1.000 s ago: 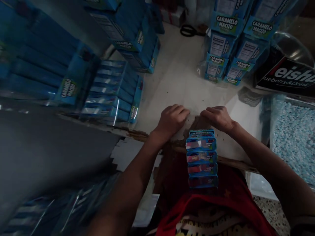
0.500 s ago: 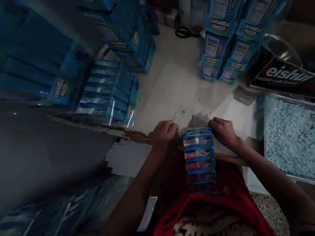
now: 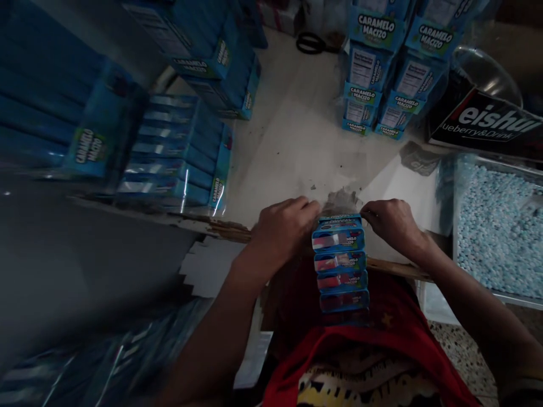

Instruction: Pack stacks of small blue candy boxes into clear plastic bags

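A short stack of small blue candy boxes [image 3: 339,263] stands at the near table edge, against my red shirt. My left hand [image 3: 283,230] rests on the stack's left side with fingers curled at its top. On the right side my right hand [image 3: 392,223] pinches the top box's far corner. A crumpled clear wrap [image 3: 341,200] lies on the white table [image 3: 297,141] just beyond both hands.
Wrapped packs of blue "Caramelo Macizo" boxes [image 3: 178,152] pile up at the left and at the back right [image 3: 390,73]. Black scissors [image 3: 311,43] lie at the far edge. A bin of pale blue candies [image 3: 496,226] stands at the right, below a black carton [image 3: 487,121].
Both hands drew back from the table to the sides of the box stack, then closed in on its top. The view shifted slightly.
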`<move>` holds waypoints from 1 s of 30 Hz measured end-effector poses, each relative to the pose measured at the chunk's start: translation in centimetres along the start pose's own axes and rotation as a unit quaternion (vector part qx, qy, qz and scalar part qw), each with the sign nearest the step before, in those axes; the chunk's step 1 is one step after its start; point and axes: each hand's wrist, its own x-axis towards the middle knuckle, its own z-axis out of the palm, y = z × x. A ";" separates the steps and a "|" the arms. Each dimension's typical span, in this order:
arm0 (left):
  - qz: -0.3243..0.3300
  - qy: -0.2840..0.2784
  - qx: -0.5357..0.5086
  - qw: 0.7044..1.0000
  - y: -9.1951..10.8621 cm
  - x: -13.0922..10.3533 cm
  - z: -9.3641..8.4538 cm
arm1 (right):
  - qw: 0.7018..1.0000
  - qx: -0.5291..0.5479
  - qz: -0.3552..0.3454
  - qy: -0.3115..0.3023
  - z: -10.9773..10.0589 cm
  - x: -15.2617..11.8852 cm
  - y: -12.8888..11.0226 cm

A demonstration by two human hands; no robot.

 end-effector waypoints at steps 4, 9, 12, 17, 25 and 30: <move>-0.038 0.117 0.019 0.992 1.5 -1.8 -1.5 | 0.999 -0.047 -0.022 0.015 -0.6 -1.6 -1.0; -0.110 0.235 -0.068 0.963 3.6 -3.4 -0.6 | 0.987 0.014 -0.052 0.150 -0.6 -4.5 -1.4; -0.179 0.296 -0.127 0.930 4.8 -3.7 0.7 | 0.973 0.013 -0.056 0.222 -0.3 -5.7 -1.9; -0.213 0.313 -0.168 0.910 6.1 -3.9 1.2 | 0.938 0.004 -0.065 0.340 -0.5 -6.6 -3.2; -0.199 0.385 -0.169 0.885 6.4 -4.7 1.9 | 0.887 0.005 -0.144 0.438 0.2 -7.9 -3.9; -0.119 0.458 -0.082 0.877 6.7 -7.1 5.4 | 0.872 0.038 -0.173 0.455 2.2 -8.4 -2.7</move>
